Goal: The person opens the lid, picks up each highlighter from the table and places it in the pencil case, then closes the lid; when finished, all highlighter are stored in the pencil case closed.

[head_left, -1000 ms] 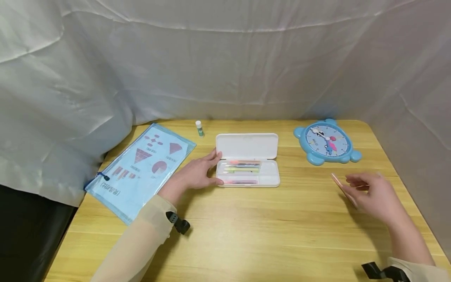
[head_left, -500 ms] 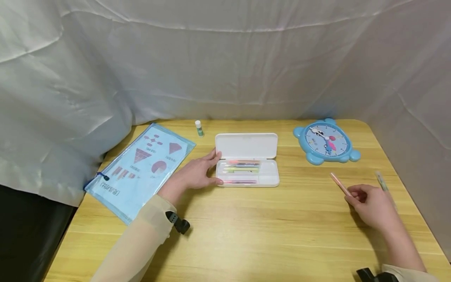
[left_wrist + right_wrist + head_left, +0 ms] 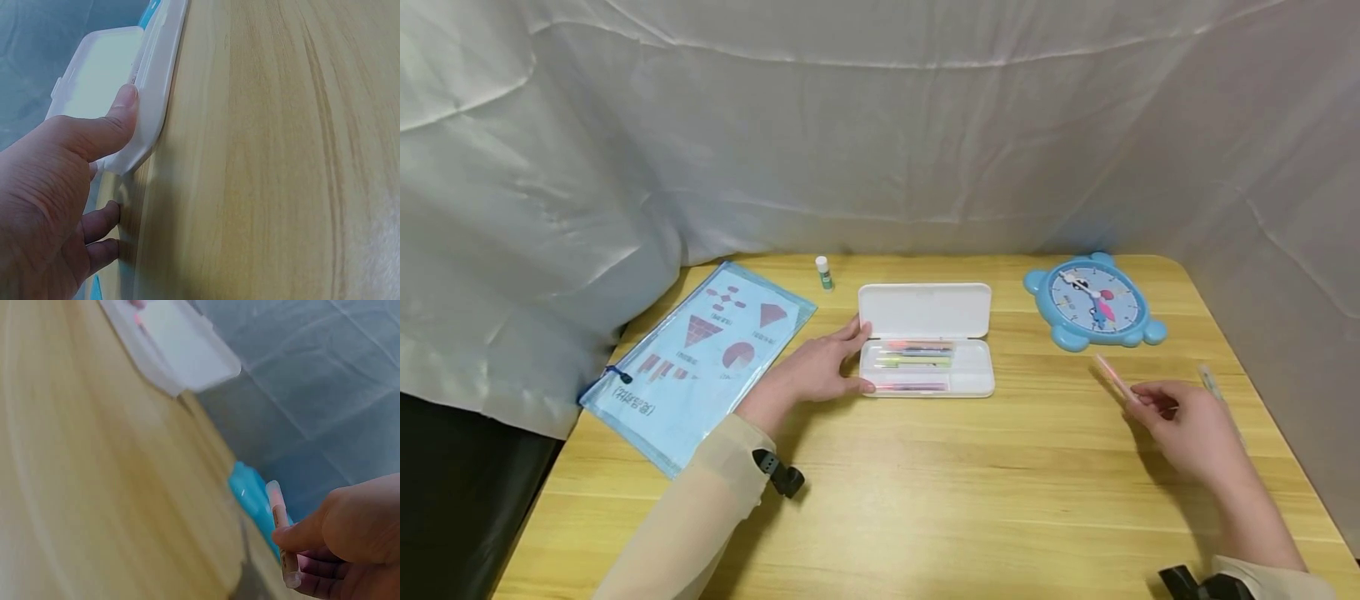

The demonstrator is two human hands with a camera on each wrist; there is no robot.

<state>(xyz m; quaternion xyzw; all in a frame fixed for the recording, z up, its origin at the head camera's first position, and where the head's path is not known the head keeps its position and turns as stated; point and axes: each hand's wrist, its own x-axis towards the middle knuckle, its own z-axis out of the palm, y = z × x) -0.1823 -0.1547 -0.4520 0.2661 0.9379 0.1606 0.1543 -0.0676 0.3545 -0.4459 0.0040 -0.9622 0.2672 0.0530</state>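
Right hand (image 3: 1198,425) has its thumb and fingers pinched tight on a slim pink plastic pen (image 3: 1114,377), 1 tip poking out well past the fingertips. Left hand (image 3: 822,367) has fingers spread wide around the near end of a white rectangular plastic pencil case (image 3: 973,379), thumb on its front edge, lid open, some coloured pens (image 3: 913,362) inside just right of those fingers. 1 greyish clear pen (image 3: 1212,383) lies on the wood-grain surface (image 3: 925,500) right of the pinching fingers, and a round blue toy clock (image 3: 1096,300) sits beyond them.
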